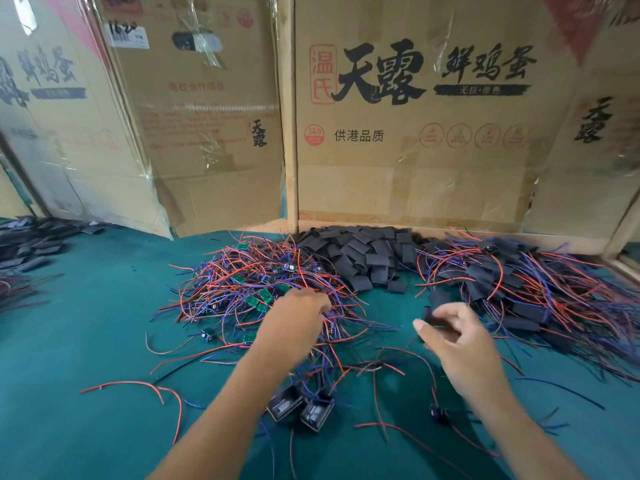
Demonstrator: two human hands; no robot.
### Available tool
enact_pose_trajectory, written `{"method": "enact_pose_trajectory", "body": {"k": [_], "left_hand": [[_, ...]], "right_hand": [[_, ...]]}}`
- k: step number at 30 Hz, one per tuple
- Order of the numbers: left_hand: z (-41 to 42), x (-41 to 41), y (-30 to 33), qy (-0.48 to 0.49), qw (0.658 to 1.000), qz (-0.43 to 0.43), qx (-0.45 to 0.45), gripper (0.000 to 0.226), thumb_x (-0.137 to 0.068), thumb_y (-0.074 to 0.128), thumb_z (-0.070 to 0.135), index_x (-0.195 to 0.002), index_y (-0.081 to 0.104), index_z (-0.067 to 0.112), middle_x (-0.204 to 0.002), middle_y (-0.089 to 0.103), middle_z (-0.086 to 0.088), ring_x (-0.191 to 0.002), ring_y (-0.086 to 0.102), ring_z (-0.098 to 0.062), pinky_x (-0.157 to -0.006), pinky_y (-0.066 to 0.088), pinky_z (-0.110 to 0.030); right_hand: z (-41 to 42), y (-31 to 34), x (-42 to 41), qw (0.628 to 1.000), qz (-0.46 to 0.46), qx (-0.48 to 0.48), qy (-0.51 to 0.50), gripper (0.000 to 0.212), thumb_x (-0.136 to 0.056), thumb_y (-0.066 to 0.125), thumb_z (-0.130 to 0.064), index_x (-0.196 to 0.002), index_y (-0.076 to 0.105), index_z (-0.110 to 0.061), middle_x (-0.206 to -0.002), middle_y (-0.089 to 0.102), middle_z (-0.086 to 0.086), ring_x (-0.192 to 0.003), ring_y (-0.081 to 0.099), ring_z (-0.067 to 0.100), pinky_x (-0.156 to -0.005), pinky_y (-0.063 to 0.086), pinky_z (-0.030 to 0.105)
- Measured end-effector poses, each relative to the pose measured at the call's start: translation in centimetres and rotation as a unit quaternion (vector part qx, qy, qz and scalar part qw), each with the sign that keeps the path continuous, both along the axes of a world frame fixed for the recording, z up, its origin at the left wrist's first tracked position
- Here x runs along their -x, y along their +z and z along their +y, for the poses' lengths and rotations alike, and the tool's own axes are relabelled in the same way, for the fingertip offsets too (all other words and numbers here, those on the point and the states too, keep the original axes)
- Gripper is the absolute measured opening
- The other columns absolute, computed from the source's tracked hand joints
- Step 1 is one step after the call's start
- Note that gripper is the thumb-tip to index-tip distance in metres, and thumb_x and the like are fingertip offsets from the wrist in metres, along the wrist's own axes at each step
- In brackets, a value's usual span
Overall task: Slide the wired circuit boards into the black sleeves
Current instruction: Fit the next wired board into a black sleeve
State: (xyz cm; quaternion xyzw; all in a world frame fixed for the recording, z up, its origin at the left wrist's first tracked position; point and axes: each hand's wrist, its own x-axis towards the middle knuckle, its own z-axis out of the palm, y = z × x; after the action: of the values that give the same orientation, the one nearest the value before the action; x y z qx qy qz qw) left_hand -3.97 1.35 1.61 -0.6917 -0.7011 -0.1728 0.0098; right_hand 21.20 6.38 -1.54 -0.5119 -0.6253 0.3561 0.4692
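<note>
A tangle of small green circuit boards (258, 296) with red and blue wires lies on the green table (86, 323), centre left. My left hand (294, 317) reaches into this tangle, its fingertips hidden among the wires. Behind it a heap of empty black sleeves (360, 258) sits against the cardboard. My right hand (457, 337) hovers to the right and pinches one black sleeve (429, 315) between thumb and fingers. A pile of sleeved boards (519, 289) with trailing wires spreads at the right.
Cardboard boxes (415, 133) wall off the back of the table. Two small dark sleeved parts (301, 408) lie near my left forearm among loose wires. Another heap of black sleeves (31, 240) sits at the far left edge.
</note>
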Motion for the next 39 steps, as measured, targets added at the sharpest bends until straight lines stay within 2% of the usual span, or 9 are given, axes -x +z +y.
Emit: {"method": "enact_pose_trajectory", "body": {"k": [4,10,12,16,19,23,29,35,39], "left_hand": [[2.0,1.7,0.1,-0.022,0.978,0.205,0.025,0.036,-0.101,0.056,0.02,-0.136,0.05,0.025,-0.135,0.049,0.001,-0.125,0.043,-0.024,-0.104,0.035,-0.038],[2.7,2.5,1.5,-0.064,0.958,0.278,-0.038,0.03,-0.099,0.054,0.043,-0.127,0.056,0.03,-0.129,0.057,0.007,-0.123,0.046,-0.019,-0.1,0.032,-0.035],[1.8,2.3,2.7,-0.061,0.975,0.196,-0.09,0.028,-0.097,0.056,0.048,-0.12,0.06,0.032,-0.12,0.062,0.011,-0.116,0.049,-0.016,-0.097,0.032,-0.033],[-0.9,0.9,5.7,-0.064,0.966,-0.143,-0.207,0.01,-0.087,0.072,0.042,-0.09,0.068,0.034,-0.084,0.067,0.02,-0.087,0.054,-0.001,-0.082,0.04,-0.023],[-2.5,-0.5,6.8,-0.088,0.875,-0.425,-0.214,0.01,-0.088,0.075,0.027,-0.081,0.068,0.031,-0.081,0.073,0.011,-0.076,0.063,-0.004,-0.073,0.046,-0.015],[-3.2,-1.7,6.5,-0.103,0.723,-0.652,-0.204,0.015,-0.086,0.072,0.022,-0.092,0.064,0.011,-0.084,0.073,-0.01,-0.074,0.063,-0.019,-0.073,0.048,-0.029],[-3.2,-2.3,4.5,-0.086,0.593,-0.774,-0.205,0.012,-0.089,0.063,0.022,-0.091,0.056,0.012,-0.086,0.073,-0.015,-0.074,0.071,-0.022,-0.072,0.059,-0.029],[-3.1,-1.8,3.4,-0.073,0.568,-0.793,-0.207,0.005,-0.098,0.054,0.017,-0.093,0.053,0.016,-0.093,0.074,-0.015,-0.074,0.071,-0.021,-0.068,0.059,-0.027],[-2.9,-1.8,3.0,-0.071,0.55,-0.805,-0.212,0.012,-0.102,0.05,0.017,-0.09,0.049,0.018,-0.074,0.062,-0.002,-0.058,0.054,-0.013,-0.056,0.05,-0.023]], "right_hand": [[-0.6,0.0,0.0,0.991,-0.099,-0.093,0.01,0.033,-0.078,0.079,-0.021,-0.1,0.058,-0.033,-0.091,0.067,-0.022,-0.086,0.057,-0.018,-0.07,0.037,-0.002],[-0.8,0.5,0.0,0.981,-0.104,-0.164,0.008,0.03,-0.08,0.077,-0.022,-0.105,0.062,-0.029,-0.097,0.065,-0.019,-0.094,0.059,-0.006,-0.08,0.041,0.004],[-0.7,0.7,0.0,0.982,-0.087,-0.167,-0.02,0.028,-0.082,0.075,-0.022,-0.106,0.061,-0.028,-0.098,0.065,-0.016,-0.094,0.058,-0.002,-0.083,0.044,0.015],[-0.8,1.1,0.0,0.983,-0.053,-0.17,-0.04,0.025,-0.083,0.073,-0.023,-0.104,0.06,-0.03,-0.099,0.064,-0.016,-0.095,0.058,-0.001,-0.085,0.044,0.023],[-1.0,1.2,0.2,0.985,-0.045,-0.165,-0.018,0.026,-0.083,0.073,-0.023,-0.103,0.06,-0.032,-0.099,0.066,-0.018,-0.097,0.059,-0.001,-0.084,0.043,0.017],[-1.5,1.4,0.7,0.981,-0.048,-0.183,0.033,0.031,-0.082,0.075,-0.018,-0.103,0.061,-0.035,-0.099,0.065,-0.025,-0.096,0.06,-0.003,-0.079,0.041,0.005],[-1.8,1.1,0.9,0.962,-0.132,-0.197,0.136,0.035,-0.079,0.078,-0.015,-0.109,0.064,-0.026,-0.103,0.064,-0.021,-0.1,0.059,-0.001,-0.085,0.043,0.009],[-2.5,0.7,1.7,0.947,-0.178,-0.205,0.17,0.037,-0.079,0.079,-0.02,-0.111,0.061,-0.026,-0.103,0.062,-0.018,-0.099,0.056,-0.003,-0.086,0.04,0.009],[-2.7,0.6,1.6,0.947,-0.191,-0.187,0.179,0.035,-0.08,0.077,-0.023,-0.11,0.06,-0.027,-0.104,0.061,-0.018,-0.101,0.054,-0.005,-0.086,0.036,0.005]]}}
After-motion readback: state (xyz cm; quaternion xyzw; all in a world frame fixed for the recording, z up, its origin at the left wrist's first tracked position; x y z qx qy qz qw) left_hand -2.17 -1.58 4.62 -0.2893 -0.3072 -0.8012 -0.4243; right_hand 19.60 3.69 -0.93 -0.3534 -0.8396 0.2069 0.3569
